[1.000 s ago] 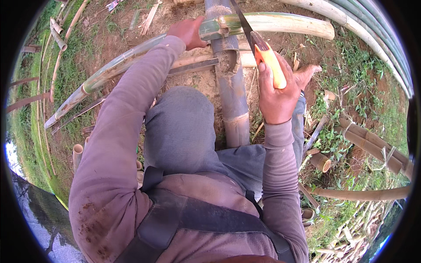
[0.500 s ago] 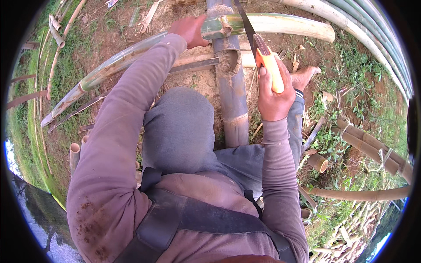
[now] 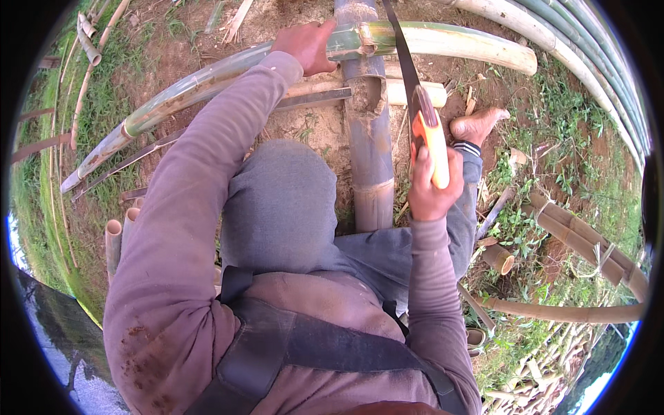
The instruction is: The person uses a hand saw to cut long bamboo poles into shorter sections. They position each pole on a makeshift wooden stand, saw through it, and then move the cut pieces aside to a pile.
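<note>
here, the saw handle (image 3: 434, 146) lies inside clamped right fingers (image 3: 455, 173); left fingers (image 3: 322, 33) clasp bamboo (image 3: 456, 39).

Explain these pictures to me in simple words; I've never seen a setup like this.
There is no robot here, just a person's two bare hands. Every picture comes from one wide fisheye camera worn on the head, looking down, so straight things bend near the rim. The left hand grips a long green bamboo pole, which lies across a thicker bamboo piece with an open notch. The right hand holds a saw by its orange handle. Its dark blade crosses the pole in view; whether they touch is hard to tell. Below is bare ground with grass patches; more poles lie at upper right.
</note>
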`<state>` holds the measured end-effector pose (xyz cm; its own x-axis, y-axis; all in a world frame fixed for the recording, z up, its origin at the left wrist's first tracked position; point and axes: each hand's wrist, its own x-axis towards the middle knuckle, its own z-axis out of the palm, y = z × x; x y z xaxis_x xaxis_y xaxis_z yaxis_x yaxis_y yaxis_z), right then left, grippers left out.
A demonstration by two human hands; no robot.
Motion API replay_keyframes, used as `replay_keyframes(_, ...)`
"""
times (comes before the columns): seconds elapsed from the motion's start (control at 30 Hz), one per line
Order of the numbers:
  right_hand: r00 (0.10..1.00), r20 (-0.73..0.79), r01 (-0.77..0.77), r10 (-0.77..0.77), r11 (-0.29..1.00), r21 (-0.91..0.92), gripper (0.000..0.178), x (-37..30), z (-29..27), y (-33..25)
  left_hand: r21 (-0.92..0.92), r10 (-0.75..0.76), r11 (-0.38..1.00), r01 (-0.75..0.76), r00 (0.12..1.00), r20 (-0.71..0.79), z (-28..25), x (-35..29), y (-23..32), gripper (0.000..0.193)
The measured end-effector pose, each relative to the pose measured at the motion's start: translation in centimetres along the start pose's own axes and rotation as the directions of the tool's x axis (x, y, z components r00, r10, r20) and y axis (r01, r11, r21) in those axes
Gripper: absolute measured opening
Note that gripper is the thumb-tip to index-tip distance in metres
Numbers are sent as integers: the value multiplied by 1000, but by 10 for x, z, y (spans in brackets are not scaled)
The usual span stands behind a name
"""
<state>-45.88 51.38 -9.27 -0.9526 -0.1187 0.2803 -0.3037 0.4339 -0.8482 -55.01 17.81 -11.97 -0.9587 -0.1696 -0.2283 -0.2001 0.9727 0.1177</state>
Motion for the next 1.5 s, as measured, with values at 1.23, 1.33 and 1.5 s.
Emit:
replay_keyframes(1.23,992,-63,113,-109,991,72,19,60,59,12,-22,11,1000,-10,1000,16,-7,8,1,91)
replay_keyframes(1.33,999,15,34,-34,999,15,16,27,29,9,25,28,999,-28,1000,4,-8,4,-2,91)
replay_keyframes(1.5,998,63,-19,22,999,-44,19,-81,-52,18,0,41,999,-41,999,-28,-2,2,-6,88)
